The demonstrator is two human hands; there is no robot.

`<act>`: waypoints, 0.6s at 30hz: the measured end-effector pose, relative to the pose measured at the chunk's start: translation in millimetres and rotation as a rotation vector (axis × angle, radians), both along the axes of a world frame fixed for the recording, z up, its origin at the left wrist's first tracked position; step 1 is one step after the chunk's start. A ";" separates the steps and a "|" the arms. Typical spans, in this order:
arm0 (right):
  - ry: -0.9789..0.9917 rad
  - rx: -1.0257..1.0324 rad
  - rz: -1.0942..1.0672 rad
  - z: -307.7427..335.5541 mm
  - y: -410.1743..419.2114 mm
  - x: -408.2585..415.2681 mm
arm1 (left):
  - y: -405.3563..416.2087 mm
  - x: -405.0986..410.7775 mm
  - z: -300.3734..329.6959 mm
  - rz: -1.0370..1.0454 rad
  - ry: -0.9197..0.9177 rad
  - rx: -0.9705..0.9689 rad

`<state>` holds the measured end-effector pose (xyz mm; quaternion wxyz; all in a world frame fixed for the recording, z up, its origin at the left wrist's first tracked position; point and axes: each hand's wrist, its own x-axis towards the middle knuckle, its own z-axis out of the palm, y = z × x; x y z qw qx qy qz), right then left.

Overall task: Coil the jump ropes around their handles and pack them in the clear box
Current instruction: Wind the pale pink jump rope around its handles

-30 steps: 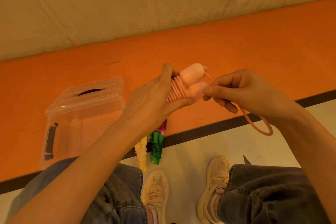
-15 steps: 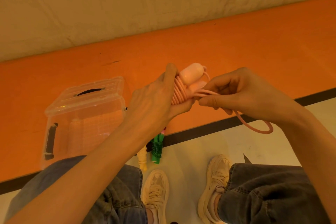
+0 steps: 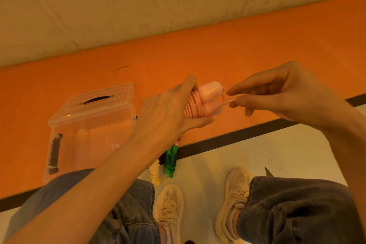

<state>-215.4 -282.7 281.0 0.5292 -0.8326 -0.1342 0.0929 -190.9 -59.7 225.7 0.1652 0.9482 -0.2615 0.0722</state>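
Note:
My left hand point(image 3: 168, 111) grips the paired handles of a pink jump rope point(image 3: 204, 95), with several turns of cord coiled around them. My right hand point(image 3: 277, 95) pinches the loose end of the pink cord just right of the handles and holds it taut. The clear box point(image 3: 91, 125) sits on the orange floor at left, its lid with a black handle tipped open behind it. A coiled green jump rope point(image 3: 170, 162) and a coiled yellow one point(image 3: 154, 172) lie on the floor below my left wrist, partly hidden by my forearm.
A black stripe point(image 3: 237, 138) separates the orange floor from the pale floor where my two shoes point(image 3: 170, 208) stand. My jeans-clad knees fill the bottom corners. A beige wall runs across the top.
My right hand has pulled the loose cord up and to the right; the hanging loop below that hand is gone and the cord is now taut. The left hand holds steady.

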 end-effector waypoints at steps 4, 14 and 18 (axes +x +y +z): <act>-0.061 -0.008 -0.036 -6.5 10.6 4.9 | -3.0 -4.3 0.7 -0.001 0.029 0.042; -0.053 -0.128 -0.162 -5.9 -3.2 9.7 | 1.3 -3.4 2.1 0.015 0.176 -0.010; -0.070 -0.124 -0.089 -2.8 -5.3 6.4 | 1.9 -1.4 1.6 0.024 0.199 -0.035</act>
